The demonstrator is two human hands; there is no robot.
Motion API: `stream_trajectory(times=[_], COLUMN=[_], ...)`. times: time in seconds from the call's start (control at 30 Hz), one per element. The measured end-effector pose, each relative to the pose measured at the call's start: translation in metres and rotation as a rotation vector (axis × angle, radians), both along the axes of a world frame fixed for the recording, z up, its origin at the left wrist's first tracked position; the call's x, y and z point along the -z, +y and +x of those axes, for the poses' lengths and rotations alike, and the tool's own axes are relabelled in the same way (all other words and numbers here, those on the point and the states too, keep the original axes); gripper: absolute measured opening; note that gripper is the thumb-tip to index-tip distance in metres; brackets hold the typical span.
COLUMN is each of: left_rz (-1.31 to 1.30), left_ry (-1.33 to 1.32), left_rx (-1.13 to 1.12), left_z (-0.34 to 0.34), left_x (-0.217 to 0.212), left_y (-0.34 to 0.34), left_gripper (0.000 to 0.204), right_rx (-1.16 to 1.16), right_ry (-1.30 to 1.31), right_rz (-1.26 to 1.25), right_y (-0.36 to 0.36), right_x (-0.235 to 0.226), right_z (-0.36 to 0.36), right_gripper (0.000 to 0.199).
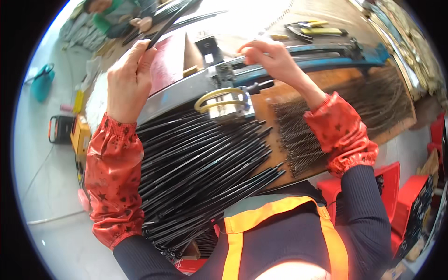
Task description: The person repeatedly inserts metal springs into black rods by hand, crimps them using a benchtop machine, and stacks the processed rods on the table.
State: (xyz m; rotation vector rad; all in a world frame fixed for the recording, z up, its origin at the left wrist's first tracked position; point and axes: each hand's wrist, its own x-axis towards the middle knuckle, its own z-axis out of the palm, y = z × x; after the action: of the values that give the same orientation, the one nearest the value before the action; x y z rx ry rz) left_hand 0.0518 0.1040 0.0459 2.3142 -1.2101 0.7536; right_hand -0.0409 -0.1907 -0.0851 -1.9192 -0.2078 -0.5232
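Grip: closed on rod (170,25) in left hand (128,79); curled in right hand (273,58), hold unclear. Steer clear of hose (200,100).

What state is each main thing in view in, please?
Left hand: closed around a slanting black rod
Right hand: raised, fingers curled, contents unclear
Rod pile: loose, mostly side by side
Yellow hose: looped
Yellow-handled tool: lying down
Red oversleeves: worn, wrinkled
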Motion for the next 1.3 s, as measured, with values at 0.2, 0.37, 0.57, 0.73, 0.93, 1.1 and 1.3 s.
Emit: stream_trajectory(times=[0.2, 0.37, 0.57, 0.73, 0.93, 1.1, 1.3], left_rz=[0.052, 0.076, 0.023, 0.117, 0.292, 0.386, 0.257], left_ry=[0.049, 0.059, 0.005, 0.106, 0.201, 0.241, 0.365], left_rx=[-0.211, -0.266, -0.213, -0.270, -0.091, -0.044, -0.017], left_z=[0.000, -0.001, 0.007, 0.021, 0.035, 0.041, 0.041], left_x=[0.011, 0.031, 0.039, 0.043, 0.075, 0.109, 0.123], left_y=[0.098, 0.141, 0.134, 0.147, 0.096, 0.002, -0.009], left_gripper=[0.023, 0.024, 0.025, 0.028, 0.021, 0.022, 0.036], right_rx=[-0.097, -0.096, -0.117, 0.125, 0.504, 0.485, 0.518], right_ry=[-0.163, -0.373, -0.051, -0.405, -0.246, -0.202, -0.126], right_rz=[-0.281, -0.532, -0.878, -0.980, -1.088, -1.057, -0.932], right_y=[0.062, 0.070, 0.095, 0.018, -0.140, -0.178, -0.197], right_x=[-0.010, -0.001, -0.014, 0.006, 0.017, 0.022, 0.041], right_z=[0.069, 0.089, 0.095, 0.073, -0.030, -0.042, -0.059], right_gripper=[0.018, 0.018, 0.016, 0.007, 0.007, 0.014, 0.010])
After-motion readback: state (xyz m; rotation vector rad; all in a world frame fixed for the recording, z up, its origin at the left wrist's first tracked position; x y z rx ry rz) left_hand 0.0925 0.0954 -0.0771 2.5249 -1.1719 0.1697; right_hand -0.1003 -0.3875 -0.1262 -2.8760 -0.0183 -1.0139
